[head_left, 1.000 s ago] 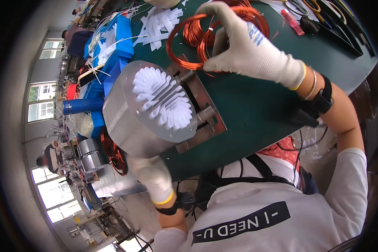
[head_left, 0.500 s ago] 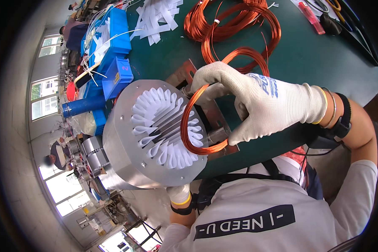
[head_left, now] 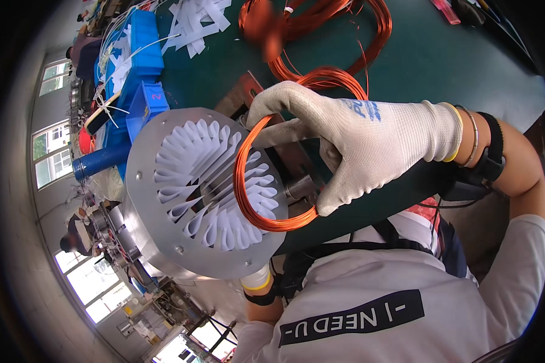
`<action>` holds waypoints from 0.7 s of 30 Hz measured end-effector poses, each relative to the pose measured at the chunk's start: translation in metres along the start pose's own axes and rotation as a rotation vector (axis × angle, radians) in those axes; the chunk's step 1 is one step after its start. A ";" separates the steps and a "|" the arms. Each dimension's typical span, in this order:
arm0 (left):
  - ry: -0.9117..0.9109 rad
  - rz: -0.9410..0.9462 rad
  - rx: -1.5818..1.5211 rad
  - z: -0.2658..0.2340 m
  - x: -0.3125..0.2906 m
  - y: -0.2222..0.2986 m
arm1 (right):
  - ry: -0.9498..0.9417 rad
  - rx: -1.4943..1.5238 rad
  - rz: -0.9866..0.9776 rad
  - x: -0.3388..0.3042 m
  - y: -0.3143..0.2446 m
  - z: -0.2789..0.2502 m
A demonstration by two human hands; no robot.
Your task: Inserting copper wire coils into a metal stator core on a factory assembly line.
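My right hand (head_left: 351,145), in a white knit glove, is closed on a loop of copper wire (head_left: 241,181), the fingers at its top and the thumb at its lower end. The loop hangs in front of the right side of a motor stator (head_left: 142,224), a grey metal drum with its face toward me. White folded paper slot liners (head_left: 188,145) stick out in a ring around its opening. My left hand (head_left: 257,278), gloved too, is at the drum's lower edge; its fingers are hidden behind the metal.
More copper wire coils (head_left: 378,36) lie on the green table (head_left: 466,78), beyond my right hand. White paper strips (head_left: 197,24) and blue bins (head_left: 146,51) are at the far left. Tools (head_left: 466,11) lie at the far right. A reddish blur (head_left: 265,30) covers part of the coils.
The whole view has shifted, so the stator, bins and coils appear farther left. My right hand still holds the wire loop, which now shows rounder in front of the stator.
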State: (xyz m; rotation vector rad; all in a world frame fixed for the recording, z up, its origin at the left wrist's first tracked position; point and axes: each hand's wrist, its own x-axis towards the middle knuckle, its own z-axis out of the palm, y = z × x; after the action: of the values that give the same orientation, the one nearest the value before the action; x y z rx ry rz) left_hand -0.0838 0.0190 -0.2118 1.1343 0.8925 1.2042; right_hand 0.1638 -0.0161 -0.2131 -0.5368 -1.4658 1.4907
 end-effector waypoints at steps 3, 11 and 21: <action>0.031 -0.115 0.006 0.009 0.002 0.011 | -0.006 -0.002 0.090 0.001 -0.010 -0.001; 0.104 -0.395 0.014 0.003 -0.025 0.093 | 0.405 -0.097 0.094 0.006 -0.037 -0.026; -0.007 -0.618 0.302 0.049 0.006 0.154 | 0.482 -0.114 0.149 0.005 -0.032 -0.040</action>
State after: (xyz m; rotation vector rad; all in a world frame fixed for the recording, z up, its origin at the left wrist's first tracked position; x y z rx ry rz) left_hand -0.0727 0.0148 -0.0507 0.9847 1.3292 0.5696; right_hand 0.2050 0.0040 -0.1896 -1.0164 -1.1507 1.2764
